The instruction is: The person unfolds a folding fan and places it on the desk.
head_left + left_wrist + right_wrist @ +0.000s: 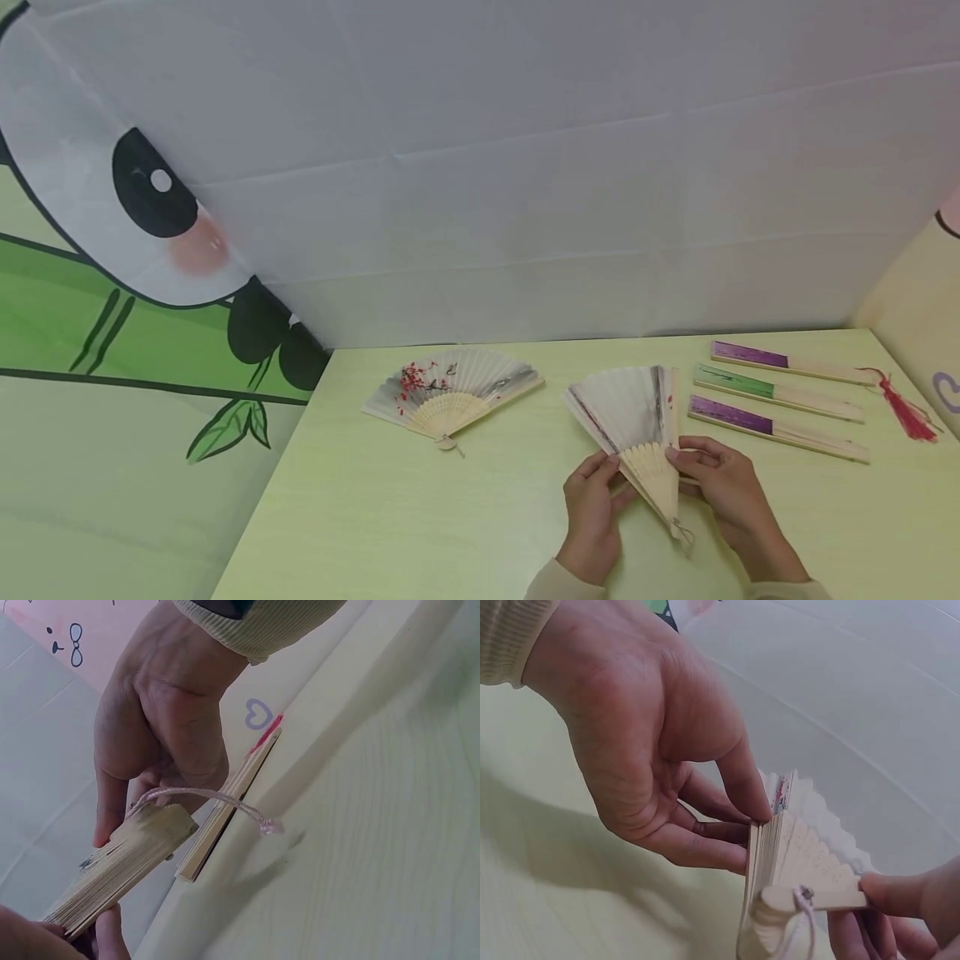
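Between my two hands is a partly spread folding fan (626, 410) with a pale printed leaf and light wooden ribs. My left hand (594, 517) pinches its left outer rib, thumb on top and fingers beneath. Its right edge is pinched by my right hand (723, 492); the right wrist view shows that thumb against the stacked ribs (761, 847). A thin cord (187, 793) hangs from the pivot end, which points toward me. To the left, a second fan (453, 392) with red blossoms lies spread wide on the table.
Three folded fans lie in a row at the right: a purple one (750, 356) with a red tassel (907, 408), a green one (776, 392) and another purple one (776, 429). A pale wall sheet (525, 208) rises behind the table (360, 517).
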### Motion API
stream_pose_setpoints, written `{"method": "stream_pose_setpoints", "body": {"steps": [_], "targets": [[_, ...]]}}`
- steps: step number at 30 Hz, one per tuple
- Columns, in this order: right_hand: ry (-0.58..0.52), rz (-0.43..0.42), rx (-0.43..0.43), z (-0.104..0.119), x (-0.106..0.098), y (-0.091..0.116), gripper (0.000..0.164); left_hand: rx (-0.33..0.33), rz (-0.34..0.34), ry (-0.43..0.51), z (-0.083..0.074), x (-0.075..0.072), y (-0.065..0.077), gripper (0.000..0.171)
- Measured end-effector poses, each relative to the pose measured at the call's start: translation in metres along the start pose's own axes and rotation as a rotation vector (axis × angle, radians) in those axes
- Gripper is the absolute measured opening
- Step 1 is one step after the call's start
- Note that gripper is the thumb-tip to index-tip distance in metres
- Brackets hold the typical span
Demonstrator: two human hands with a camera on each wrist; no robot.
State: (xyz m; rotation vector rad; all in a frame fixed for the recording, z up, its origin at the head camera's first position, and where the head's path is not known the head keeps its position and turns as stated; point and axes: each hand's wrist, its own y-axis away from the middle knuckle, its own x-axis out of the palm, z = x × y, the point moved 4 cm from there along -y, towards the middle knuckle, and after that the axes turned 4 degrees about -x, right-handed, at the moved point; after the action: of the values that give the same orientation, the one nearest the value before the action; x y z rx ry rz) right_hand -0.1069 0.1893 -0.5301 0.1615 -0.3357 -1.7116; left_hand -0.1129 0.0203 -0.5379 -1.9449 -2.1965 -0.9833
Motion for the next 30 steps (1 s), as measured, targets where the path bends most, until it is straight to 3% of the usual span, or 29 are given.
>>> {"method": "stream_pose_setpoints", "body": {"steps": [8,30], "targets": [[-0.108,-0.054,-0.020,0.000,0.007,-0.002,0.014,0.012,-0.019,0.055,-0.007,-0.009,-0.007,0.017],[-0.235,-0.204,-0.036,0.000,0.019,-0.011,0.013,0.111,-0.109,0.172,-0.017,-0.025,-0.017,0.009]]}}
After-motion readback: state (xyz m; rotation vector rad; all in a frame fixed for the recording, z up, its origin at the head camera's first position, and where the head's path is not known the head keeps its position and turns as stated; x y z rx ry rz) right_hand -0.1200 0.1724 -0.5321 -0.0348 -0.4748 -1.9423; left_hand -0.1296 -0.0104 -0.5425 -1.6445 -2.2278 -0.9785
